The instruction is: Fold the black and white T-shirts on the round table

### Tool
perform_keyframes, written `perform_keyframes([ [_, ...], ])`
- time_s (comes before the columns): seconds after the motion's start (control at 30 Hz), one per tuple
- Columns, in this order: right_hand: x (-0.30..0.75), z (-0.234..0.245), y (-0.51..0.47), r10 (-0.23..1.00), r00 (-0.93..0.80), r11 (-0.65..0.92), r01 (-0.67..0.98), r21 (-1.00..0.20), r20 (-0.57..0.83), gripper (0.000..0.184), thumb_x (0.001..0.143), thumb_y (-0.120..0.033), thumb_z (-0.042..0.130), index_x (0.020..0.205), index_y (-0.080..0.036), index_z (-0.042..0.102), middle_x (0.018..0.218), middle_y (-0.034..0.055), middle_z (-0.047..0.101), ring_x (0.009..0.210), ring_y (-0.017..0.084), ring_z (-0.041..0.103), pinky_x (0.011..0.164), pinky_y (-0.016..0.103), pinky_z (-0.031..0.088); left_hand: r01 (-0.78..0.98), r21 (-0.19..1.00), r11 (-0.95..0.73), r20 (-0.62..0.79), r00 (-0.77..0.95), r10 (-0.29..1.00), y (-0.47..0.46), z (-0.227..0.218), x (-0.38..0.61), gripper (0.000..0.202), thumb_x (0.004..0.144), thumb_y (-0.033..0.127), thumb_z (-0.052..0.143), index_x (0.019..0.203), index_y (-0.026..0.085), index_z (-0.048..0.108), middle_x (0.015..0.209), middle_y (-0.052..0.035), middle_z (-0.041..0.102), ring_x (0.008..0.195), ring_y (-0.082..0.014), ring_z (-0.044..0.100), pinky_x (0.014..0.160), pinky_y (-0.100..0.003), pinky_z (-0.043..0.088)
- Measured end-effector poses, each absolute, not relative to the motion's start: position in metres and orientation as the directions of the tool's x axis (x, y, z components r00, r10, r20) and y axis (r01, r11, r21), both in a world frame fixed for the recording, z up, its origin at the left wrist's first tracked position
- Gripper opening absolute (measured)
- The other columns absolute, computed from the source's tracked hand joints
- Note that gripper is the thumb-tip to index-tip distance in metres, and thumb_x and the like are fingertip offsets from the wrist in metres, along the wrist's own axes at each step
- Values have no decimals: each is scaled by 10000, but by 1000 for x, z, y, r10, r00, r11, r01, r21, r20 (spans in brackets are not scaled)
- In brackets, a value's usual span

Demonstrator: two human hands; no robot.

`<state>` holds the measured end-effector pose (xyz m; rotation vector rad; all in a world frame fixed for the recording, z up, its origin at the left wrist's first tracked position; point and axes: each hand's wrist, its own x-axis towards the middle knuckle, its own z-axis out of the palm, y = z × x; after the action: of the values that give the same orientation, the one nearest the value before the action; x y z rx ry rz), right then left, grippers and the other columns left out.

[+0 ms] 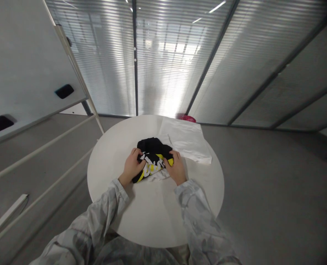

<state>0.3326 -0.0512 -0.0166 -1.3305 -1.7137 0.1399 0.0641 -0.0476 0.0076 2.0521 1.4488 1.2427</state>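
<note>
A crumpled black garment (151,146) with white and yellow patterning lies bunched on a round white table (149,221). My left hand (132,166) grips its left edge, with thumb and fingers closed on the fabric. On the opposite side, my right hand (176,166) pinches the garment near a yellow patch. Some white fabric shows under the bundle's front edge and behind it; whether it belongs to the garment I cannot tell. The garment's exact kind is hidden by its folds.
A flat, folded white cloth (188,139) lies at the table's back right, partly along the edge. Behind the table rim is a red object (189,118). A whiteboard (28,66) on a pale metal frame stands at left. Ribbed glass panels (163,73) rise behind.
</note>
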Motion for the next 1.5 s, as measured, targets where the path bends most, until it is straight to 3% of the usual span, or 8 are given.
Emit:
perform_keyframes([
  [0.53,330,-12,-55,834,-4,381,728,-570,552,338,1009,-369,649,1304,-217,588,1318,169,662,1284,348,640,1100,557,558,627,666,-404,396,162,904,-44,13,66,162,894,248,642,1017,266,540,1073,-41,630,966,-243,644,863,-366,520],
  [0.87,327,-8,-58,872,30,322,716,-620,488,341,1044,-371,636,1351,-236,575,1387,175,650,1316,355,629,1116,600,551,599,702,-384,332,201,921,-43,14,64,187,878,201,652,1026,269,560,1172,-67,663,1093,-271,677,954,-408,559],
  [1.27,324,-5,-56,883,0,289,787,-545,469,370,1068,-423,609,1369,-209,588,1396,205,657,1314,372,621,1083,622,561,607,719,-338,295,173,940,-42,20,66,267,808,149,669,1038,261,591,1219,-99,680,1144,-294,679,995,-446,573],
  [1.5,330,-13,-56,876,-34,316,794,-519,481,398,1060,-423,595,1393,-205,581,1424,205,648,1340,366,617,1110,596,544,630,681,-374,341,179,923,-46,14,66,239,852,172,666,1059,264,589,1201,-86,677,1124,-283,681,984,-430,571],
])
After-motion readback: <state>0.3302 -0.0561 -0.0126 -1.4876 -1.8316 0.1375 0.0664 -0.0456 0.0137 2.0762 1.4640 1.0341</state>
